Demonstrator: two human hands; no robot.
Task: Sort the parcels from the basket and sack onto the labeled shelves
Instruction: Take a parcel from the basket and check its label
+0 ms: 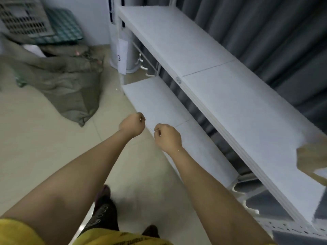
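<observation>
Head view looks down past 2 bare forearms at a white shelf unit (pixel 203 55) running along the right, with a grey curtain (pixel 265 32) behind it. The left hand (pixel 132 125) and the right hand (pixel 167 137) hang side by side, near each other but apart, over the front edge of the lower shelf (pixel 155 98). Both are curled into loose fists with nothing in them.

The sack (pixel 58 75) lies slumped on the tiled floor to the upper left, well apart from the hands, its mouth open and crumpled. The basket (pixel 23 16) stands behind it against the wall, next to a green checked bag (pixel 65 23). A brown parcel (pixel 311 161) sits on the top shelf at the right edge, cut off by the frame.

From here the likely next move is a walk back to the sack. The risk is a trip: the sack spreads wide across the floor, and the shelf's corner post sits close beside the path. Misplacing a parcel is the other danger, since the shelf labels are hard to read. A paper tag (pixel 122 55) on the end post shows what seems to be a 3, but motion blur smears it.

Contents of the sack and basket are hidden, so how many parcels remain cannot be told. A pale shape shows at the sack's mouth; whether it is a parcel is unclear.
</observation>
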